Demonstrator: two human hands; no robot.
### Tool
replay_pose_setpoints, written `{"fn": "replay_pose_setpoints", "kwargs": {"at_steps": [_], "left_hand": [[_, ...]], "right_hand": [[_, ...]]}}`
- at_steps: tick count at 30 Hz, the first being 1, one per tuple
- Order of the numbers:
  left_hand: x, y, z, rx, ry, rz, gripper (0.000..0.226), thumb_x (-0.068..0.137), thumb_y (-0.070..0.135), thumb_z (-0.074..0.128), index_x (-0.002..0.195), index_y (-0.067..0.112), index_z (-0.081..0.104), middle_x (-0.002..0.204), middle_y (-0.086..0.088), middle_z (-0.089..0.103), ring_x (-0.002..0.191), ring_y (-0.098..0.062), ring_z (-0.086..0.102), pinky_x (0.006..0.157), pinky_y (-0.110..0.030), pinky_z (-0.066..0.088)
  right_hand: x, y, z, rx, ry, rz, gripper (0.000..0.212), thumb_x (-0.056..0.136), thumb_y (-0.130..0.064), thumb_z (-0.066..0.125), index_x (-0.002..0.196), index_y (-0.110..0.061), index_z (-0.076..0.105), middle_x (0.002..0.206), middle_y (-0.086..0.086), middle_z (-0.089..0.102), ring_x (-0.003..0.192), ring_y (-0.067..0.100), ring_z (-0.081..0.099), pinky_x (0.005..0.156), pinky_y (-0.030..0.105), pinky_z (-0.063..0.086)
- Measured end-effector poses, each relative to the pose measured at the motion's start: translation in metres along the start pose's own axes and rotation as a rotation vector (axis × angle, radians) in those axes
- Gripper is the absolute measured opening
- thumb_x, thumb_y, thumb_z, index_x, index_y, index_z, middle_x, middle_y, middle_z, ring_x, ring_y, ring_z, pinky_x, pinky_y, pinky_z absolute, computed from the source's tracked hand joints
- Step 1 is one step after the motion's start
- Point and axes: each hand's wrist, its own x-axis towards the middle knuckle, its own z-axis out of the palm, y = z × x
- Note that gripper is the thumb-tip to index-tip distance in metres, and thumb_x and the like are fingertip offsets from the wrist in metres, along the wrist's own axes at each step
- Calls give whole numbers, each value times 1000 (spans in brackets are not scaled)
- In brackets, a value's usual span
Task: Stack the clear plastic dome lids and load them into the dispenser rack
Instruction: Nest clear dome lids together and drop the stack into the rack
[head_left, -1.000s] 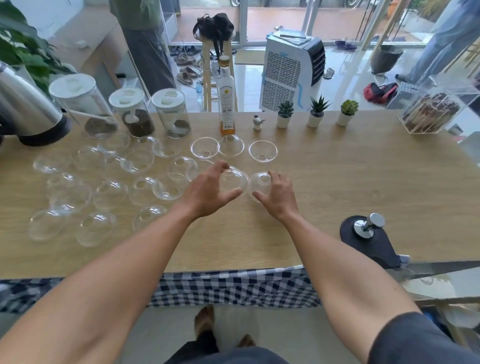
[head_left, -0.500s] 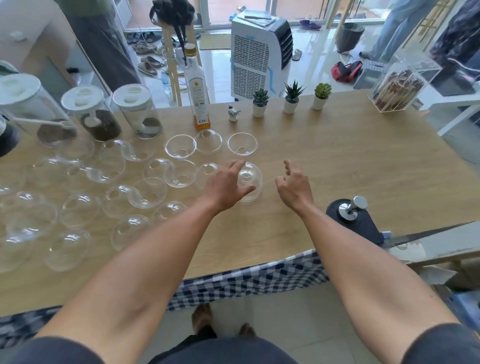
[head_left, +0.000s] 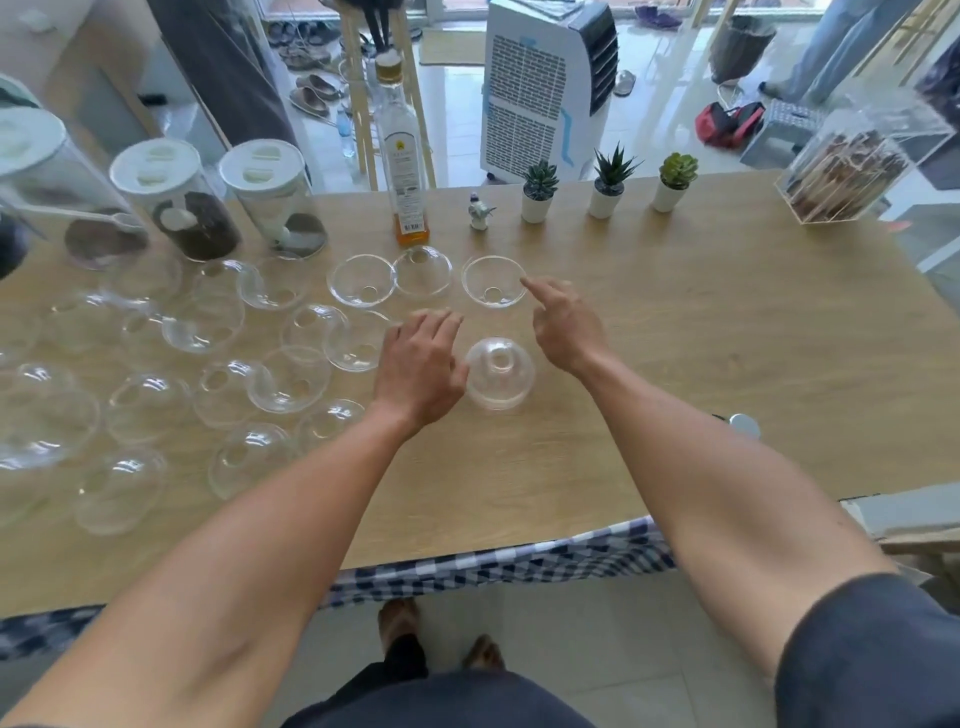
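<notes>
A small stack of clear dome lids stands dome-up on the wooden table between my hands. My left hand hovers just left of it, fingers apart, holding nothing. My right hand is beyond the stack, its index finger stretched to the rim of an upturned lid. Two more upturned lids lie in the same row. Several loose lids cover the table's left half. No dispenser rack is recognisable.
A tall bottle, three white-lidded jars, a tiny figurine and three potted succulents line the far edge. A clear acrylic box sits far right. A metal knob shows behind my right forearm.
My left hand has let go of the lid stack and opened beside it. My right hand moved forward to the far upturned lid. The camera tilted closer.
</notes>
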Motion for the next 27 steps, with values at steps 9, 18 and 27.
{"fn": "replay_pose_setpoints", "kwargs": {"at_steps": [9, 18, 27], "left_hand": [[22, -38, -5, 368, -401, 47, 98, 90, 57, 63, 164, 23, 9, 170, -16, 19, 160, -29, -4, 127, -50, -8], [27, -28, -10, 172, -312, 32, 82, 91, 51, 70, 158, 27, 31, 157, -8, 42, 156, -25, 22, 125, -44, 3], [31, -9, -44, -20, -66, -50, 83, 92, 32, 75, 159, 13, 29, 164, -9, 34, 146, -34, 40, 114, -52, 32]], "right_hand": [[34, 0, 17, -373, -25, -228, 32, 101, -9, 58, 119, -29, 75, 125, -2, 74, 137, 21, 52, 111, 47, 23], [-7, -17, -8, 885, 92, 226, 16, 107, -12, 52, 120, -11, 62, 105, 11, 70, 99, 30, 73, 84, 35, 59], [-67, -13, -2, 1520, 17, 493, 19, 105, 2, 48, 121, -3, 57, 79, 11, 63, 71, 23, 68, 69, 40, 63]]}}
